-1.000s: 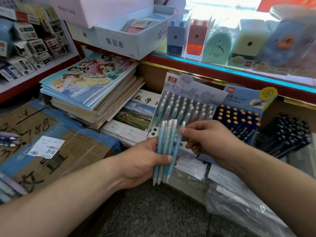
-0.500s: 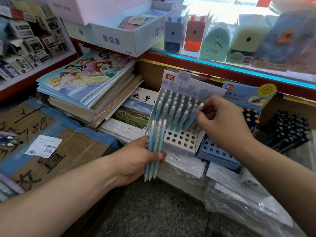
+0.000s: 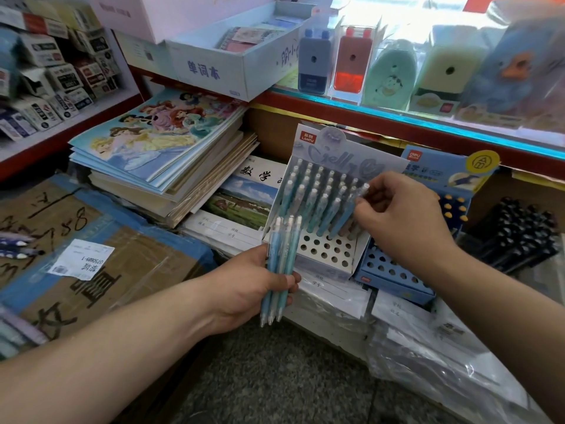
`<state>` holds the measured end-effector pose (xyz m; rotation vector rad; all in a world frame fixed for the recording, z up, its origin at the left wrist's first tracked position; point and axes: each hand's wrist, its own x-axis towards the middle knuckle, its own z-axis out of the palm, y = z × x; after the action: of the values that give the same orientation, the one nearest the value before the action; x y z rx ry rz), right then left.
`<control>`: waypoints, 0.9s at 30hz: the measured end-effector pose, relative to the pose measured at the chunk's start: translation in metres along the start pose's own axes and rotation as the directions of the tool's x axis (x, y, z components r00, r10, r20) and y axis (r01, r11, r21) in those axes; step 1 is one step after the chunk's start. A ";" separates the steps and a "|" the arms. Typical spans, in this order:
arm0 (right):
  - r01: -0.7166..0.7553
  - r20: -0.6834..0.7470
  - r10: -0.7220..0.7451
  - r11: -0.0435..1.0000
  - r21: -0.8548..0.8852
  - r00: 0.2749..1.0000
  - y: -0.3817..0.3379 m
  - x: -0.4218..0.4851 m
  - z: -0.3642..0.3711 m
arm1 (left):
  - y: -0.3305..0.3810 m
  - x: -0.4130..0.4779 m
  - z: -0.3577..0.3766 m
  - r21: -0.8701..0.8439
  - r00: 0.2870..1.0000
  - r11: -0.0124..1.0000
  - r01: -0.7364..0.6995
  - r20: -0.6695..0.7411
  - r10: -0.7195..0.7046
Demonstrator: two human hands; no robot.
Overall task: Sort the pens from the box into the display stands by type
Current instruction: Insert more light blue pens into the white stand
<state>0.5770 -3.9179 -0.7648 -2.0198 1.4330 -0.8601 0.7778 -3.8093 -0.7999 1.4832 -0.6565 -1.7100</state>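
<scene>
My left hand (image 3: 247, 289) grips a bundle of three pale blue pens (image 3: 279, 267), tips down, just in front of the white display stand (image 3: 327, 255). The stand's back rows hold several matching blue pens (image 3: 318, 194); its front rows of holes are bare. My right hand (image 3: 400, 218) pinches one blue pen (image 3: 351, 209) at its top, the pen slanting into a hole on the stand's right side. A blue display stand (image 3: 394, 270) with yellow-capped pens sits to the right, partly hidden behind my right hand.
A taped cardboard box (image 3: 91, 264) lies at the left with a few pens on it. Stacked notebooks (image 3: 165, 160) sit behind the stand. Black pens (image 3: 519, 231) stand at the far right. Plastic-wrapped packs (image 3: 443, 356) lie below. Pencil sharpeners line the shelf above.
My right hand took one pen from the left hand's bundle and carried it up and right to the white stand, where it now sits slanted in a hole. The left hand stayed in place.
</scene>
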 end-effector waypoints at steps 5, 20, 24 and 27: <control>0.045 0.026 -0.045 0.998 -0.037 0.999 0.002 0.000 0.003 | -0.001 0.001 -0.001 0.010 1.000 1.000 0.000 0.009 0.000; 0.146 0.041 -0.140 0.967 -0.208 0.989 0.002 -0.002 0.009 | -0.002 0.002 0.000 0.022 1.000 1.000 0.005 0.008 -0.005; 0.105 0.028 -0.101 0.968 -0.226 0.995 0.002 -0.001 0.012 | -0.002 0.000 0.002 0.033 1.000 0.999 0.002 0.007 -0.002; 0.104 0.057 -0.092 0.962 -0.254 0.994 -0.001 -0.004 0.010 | -0.002 0.000 0.003 0.046 1.000 0.999 0.005 0.009 -0.005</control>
<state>0.5839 -3.9131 -0.7712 -2.3035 1.4948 -0.6924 0.7750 -3.8087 -0.8008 1.5112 -0.7019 -1.7169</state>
